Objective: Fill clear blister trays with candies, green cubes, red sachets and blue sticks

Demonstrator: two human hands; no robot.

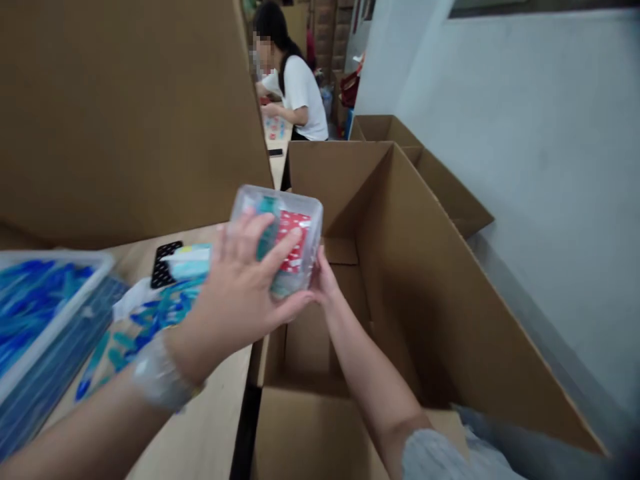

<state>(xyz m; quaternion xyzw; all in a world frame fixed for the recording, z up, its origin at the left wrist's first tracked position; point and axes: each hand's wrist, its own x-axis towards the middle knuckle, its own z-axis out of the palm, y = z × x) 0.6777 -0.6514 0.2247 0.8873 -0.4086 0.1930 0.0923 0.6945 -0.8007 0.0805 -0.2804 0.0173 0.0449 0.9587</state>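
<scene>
A clear plastic box (314, 230) is tilted in the air over the left side of a large open carton. Through its lid I see a red patterned packet (303, 253) and something teal. My left hand (245, 280) lies across the lid, its fingers spread and stretched out, the thumb along the near edge. My right hand (326, 277) grips the box at its right side and from below; most of its fingers are hidden behind it. Beneath both hands stands the brown carton (405, 267), flaps up.
On the wooden table (200, 420) at left lie blue and teal pens (165, 310) and a black perforated piece (165, 263). A white-rimmed bin (107, 263) holds more blue pieces. A tall cardboard panel (125, 120) rises behind. Another person (305, 93) sits farther back.
</scene>
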